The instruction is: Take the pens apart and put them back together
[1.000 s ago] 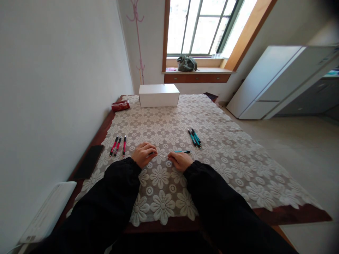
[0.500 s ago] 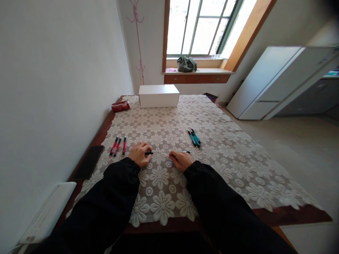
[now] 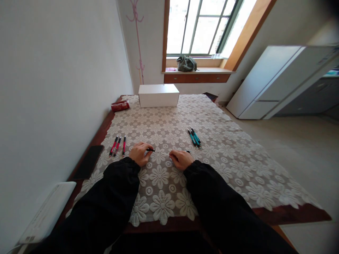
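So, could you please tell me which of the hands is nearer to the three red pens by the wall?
Left. The left hand lies just to the right of the red pens, apart from them. The right hand is farther right, past the left one.

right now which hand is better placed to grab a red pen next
Left, probably. The left hand lies just beside the three red pens; the right hand is farther off, nearer the teal pens.

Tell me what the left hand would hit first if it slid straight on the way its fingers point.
The left hand points right, along the thin refill it pinches. First in that line is the right hand, which holds the teal pen barrel. Depth looks level, so contact there seems likely.
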### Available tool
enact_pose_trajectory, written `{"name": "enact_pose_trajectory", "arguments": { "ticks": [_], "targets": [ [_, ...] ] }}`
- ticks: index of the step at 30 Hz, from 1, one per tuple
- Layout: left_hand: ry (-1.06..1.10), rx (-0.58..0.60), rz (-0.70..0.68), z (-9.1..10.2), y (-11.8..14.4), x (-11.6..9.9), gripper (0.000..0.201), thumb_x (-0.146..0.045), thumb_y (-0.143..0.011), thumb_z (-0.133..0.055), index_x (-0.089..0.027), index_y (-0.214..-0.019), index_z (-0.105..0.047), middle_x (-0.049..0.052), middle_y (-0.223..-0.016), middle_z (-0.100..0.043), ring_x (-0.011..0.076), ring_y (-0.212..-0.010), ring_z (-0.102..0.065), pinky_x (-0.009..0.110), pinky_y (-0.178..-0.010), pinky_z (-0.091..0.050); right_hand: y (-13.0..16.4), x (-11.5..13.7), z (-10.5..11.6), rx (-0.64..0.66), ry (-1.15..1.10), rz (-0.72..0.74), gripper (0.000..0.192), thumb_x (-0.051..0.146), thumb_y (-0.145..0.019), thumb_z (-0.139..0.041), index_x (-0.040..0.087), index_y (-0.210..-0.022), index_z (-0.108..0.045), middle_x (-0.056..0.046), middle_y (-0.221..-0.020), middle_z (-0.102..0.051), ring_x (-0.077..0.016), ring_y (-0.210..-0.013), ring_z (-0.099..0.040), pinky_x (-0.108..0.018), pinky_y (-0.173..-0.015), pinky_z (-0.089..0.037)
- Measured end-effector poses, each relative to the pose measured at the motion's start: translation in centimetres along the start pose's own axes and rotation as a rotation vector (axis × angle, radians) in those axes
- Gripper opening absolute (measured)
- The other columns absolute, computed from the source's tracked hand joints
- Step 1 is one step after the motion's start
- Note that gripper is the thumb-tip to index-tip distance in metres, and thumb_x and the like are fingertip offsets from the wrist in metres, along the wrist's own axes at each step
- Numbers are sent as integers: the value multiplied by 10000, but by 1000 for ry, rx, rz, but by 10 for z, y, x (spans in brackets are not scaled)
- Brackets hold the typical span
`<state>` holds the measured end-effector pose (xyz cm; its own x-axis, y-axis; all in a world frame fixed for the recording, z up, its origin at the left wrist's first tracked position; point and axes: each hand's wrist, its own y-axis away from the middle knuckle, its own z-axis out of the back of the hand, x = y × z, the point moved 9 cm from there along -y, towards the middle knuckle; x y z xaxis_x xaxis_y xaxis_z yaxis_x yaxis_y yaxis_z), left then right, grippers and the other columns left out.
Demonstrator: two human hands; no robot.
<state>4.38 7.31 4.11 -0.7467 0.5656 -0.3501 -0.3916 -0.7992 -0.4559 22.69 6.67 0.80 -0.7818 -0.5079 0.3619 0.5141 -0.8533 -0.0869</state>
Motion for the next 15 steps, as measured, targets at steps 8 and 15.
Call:
{"name": "enact_pose_trajectory", "arguments": {
  "ticks": [8, 15],
  "targets": [
    [16, 33, -31, -3, 0, -3, 131, -205, -812, -621, -233, -936, -651, 37, -925, -693, 223, -928, -611, 394, -854, -478, 0, 1, 0, 10, -4, 4, 166, 276, -939, -478, 218, -1001, -620, -42, -886, -701, -168, -785, -632, -252, -687, -380],
    [36, 35, -69, -2, -1, -9, 129, -210, -812, -622, -236, -935, -650, 31, -922, -701, 217, -921, -614, 386, -860, -474, 0, 0, 0, 6, -3, 2, 166, 281, -938, -484, 220, -1006, -623, -42, -901, -705, -170, -790, -635, -252, -689, -386]
  ]
}}
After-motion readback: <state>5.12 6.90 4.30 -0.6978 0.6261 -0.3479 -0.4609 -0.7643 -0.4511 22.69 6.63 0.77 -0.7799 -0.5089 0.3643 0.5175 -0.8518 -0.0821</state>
